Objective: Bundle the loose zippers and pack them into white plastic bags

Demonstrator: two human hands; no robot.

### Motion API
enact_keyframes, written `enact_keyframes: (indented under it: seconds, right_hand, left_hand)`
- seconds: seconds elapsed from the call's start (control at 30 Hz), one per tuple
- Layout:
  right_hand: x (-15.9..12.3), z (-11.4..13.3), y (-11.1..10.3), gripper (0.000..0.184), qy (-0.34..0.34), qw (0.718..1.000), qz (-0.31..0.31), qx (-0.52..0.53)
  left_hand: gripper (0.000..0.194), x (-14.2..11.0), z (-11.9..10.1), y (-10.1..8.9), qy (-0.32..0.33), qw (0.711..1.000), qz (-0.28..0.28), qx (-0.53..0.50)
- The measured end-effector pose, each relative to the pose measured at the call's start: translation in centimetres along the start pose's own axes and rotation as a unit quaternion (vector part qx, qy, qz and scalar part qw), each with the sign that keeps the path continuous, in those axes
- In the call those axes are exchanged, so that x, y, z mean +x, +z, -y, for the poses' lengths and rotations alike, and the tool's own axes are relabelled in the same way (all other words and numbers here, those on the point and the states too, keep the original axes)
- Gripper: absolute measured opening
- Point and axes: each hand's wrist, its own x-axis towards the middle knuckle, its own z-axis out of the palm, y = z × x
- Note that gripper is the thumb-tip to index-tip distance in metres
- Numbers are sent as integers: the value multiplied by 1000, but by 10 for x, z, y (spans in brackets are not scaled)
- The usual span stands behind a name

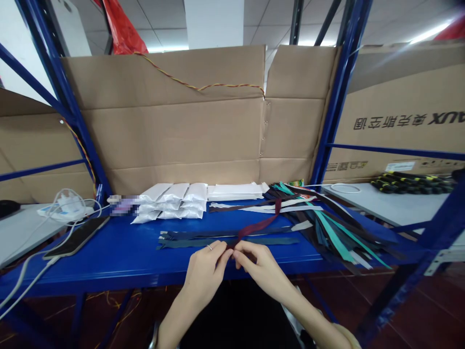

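Note:
A dark red zipper (258, 226) runs from between my hands up across the blue shelf, its far end twisting to the right. My left hand (208, 266) pinches its near end, with a ring on one finger. Close against it, my right hand (259, 266) pinches the same end; the fingertips of both hands nearly meet and hide what lies between them. Just beyond my hands, a navy zipper (218, 234) and a teal-blue zipper (203, 243) lie side by side. At the right spreads a loose pile of zippers (332, 228) in black, white, teal and dark green.
White packets (170, 199) are stacked at the back, beside a pile of flat white strips (236, 191). A phone (78, 237) with a cable and a white power strip (65, 208) lie left. Cardboard (174, 131) stands behind, between blue posts (336, 92).

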Motion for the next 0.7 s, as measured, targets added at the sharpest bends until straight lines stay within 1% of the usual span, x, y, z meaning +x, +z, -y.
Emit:
enact_keyframes:
  seconds: [0.2,0.3,0.47,0.6,0.7]
  right_hand:
    - [0,-6,2,27,5,1000,18,4]
    - [-1,-7,1,24,3,1000,10,7]
    - [-1,-2,0,21,-57,996,-23,-59]
    - [1,-9,-7,18,-81,982,-71,-155]
    - [7,-22,-25,17,-75,965,-118,-221]
  left_hand:
    - [28,0,-2,2,7,1000,-16,7]
    - [28,-1,-3,2,12,999,-26,15]
    - [29,-1,-1,-1,11,999,-45,-5]
    - [29,4,5,-14,-3,996,-84,-33]
    - [29,9,23,-32,-39,990,-131,-17]
